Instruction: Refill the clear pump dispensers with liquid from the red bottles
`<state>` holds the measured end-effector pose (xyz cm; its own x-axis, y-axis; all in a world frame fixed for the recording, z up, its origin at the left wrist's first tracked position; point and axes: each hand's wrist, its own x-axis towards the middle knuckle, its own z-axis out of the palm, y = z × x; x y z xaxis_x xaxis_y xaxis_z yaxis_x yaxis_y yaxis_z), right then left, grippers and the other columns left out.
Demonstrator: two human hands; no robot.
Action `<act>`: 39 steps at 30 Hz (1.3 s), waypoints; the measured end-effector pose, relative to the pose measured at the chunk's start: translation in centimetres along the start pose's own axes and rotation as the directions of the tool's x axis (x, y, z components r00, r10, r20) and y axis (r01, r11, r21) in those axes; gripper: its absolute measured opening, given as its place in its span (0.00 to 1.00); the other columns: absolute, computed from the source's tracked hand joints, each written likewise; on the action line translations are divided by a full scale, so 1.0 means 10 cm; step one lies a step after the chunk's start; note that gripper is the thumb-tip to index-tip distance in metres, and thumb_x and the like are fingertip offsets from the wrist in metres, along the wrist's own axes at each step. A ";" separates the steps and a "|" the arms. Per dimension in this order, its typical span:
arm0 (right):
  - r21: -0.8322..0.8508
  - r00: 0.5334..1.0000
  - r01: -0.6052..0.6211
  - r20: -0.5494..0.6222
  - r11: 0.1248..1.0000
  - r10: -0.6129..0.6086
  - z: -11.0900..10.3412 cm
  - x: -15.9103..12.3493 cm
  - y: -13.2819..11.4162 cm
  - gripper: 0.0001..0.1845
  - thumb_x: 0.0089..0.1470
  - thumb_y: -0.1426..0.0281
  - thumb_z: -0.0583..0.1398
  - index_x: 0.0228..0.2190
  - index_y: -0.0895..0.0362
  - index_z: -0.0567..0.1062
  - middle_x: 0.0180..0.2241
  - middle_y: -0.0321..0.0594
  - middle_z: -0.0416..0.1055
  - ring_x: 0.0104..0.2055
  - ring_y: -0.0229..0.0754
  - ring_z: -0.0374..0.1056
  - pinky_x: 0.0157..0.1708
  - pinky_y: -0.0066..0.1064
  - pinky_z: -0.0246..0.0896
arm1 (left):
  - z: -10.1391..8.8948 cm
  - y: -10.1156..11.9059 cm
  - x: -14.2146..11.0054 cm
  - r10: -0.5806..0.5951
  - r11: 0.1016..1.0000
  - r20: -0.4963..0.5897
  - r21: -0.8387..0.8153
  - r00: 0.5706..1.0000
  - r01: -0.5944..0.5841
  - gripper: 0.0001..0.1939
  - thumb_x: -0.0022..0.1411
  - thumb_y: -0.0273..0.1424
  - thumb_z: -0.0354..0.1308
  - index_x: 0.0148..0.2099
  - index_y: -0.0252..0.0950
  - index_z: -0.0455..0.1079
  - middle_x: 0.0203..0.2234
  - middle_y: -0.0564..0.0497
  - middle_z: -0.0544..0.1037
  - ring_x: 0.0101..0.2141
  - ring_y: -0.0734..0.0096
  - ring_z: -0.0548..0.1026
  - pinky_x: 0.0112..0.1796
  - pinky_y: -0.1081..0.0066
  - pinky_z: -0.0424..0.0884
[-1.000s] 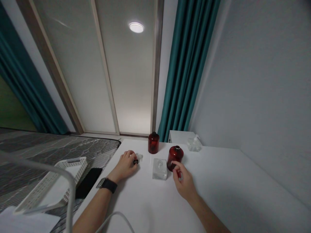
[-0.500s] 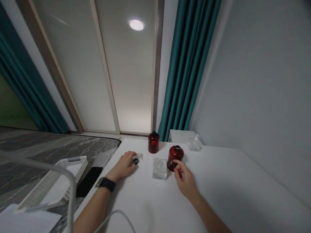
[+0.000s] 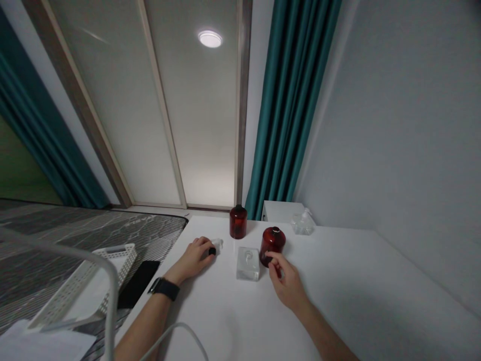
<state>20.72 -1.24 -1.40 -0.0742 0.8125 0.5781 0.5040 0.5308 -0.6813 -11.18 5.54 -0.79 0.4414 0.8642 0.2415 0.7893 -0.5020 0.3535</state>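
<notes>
My left hand [image 3: 195,258], with a dark watch on the wrist, pinches a small black cap [image 3: 212,251] between thumb and fingers, low over the white table. Just beyond it lies a clear pump head [image 3: 218,244], partly hidden by the fingers. The fingers of my right hand [image 3: 287,282] are apart and bent at the lower right side of a dark red bottle [image 3: 273,240], seemingly touching it. Left of that bottle stands a clear square bottle [image 3: 248,268]. Another dark red bottle [image 3: 238,223] stands upright farther back.
At the table's far edge sits a clear bottle with a pump [image 3: 302,223]. A white basket [image 3: 71,296], a black flat object [image 3: 139,285] and papers [image 3: 45,343] lie to the left. A pale cable [image 3: 184,327] crosses the front of the table [image 3: 361,291].
The black cap has tipped up in my left hand's fingers, which have moved slightly right. My right hand stays beside the red bottle, almost unmoved.
</notes>
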 end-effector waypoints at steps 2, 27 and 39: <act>-0.008 1.000 0.005 0.006 1.000 -0.005 0.00 0.00 -0.01 0.13 0.60 0.72 0.53 0.44 0.58 0.74 0.26 0.36 0.71 0.25 0.37 0.67 0.26 0.24 0.64 | -0.01 0.06 0.00 0.008 1.000 -0.012 -0.026 1.000 -0.009 0.11 0.63 0.32 0.54 0.47 0.38 0.73 0.46 0.43 0.73 0.45 0.56 0.71 0.49 0.59 0.68; 0.253 0.990 0.014 -0.137 0.967 0.022 0.22 -0.01 -0.38 0.07 0.57 0.74 0.58 0.36 0.53 0.65 0.40 0.41 0.73 0.42 0.42 0.71 0.41 0.33 0.65 | 0.33 1.29 -0.07 0.356 0.926 -0.536 0.088 0.766 -0.368 0.21 0.65 0.26 0.55 0.60 0.42 0.62 0.47 0.43 0.70 0.48 0.56 0.69 0.47 0.57 0.71; 0.159 0.937 -0.022 -0.341 0.987 0.075 -0.07 0.07 -0.01 0.08 0.62 0.70 0.57 0.44 0.54 0.68 0.44 0.47 0.75 0.49 0.46 0.72 0.48 0.42 0.67 | 0.13 1.29 0.33 0.164 0.950 -0.317 -0.205 0.934 -0.236 0.15 0.66 0.29 0.53 0.54 0.40 0.65 0.47 0.43 0.72 0.49 0.54 0.69 0.50 0.53 0.69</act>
<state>21.19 -0.87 -0.57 0.2621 0.7192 0.6435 0.3622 0.5447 -0.7563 1.05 1.98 3.39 0.4070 0.7139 0.5698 0.5580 -0.6882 0.4637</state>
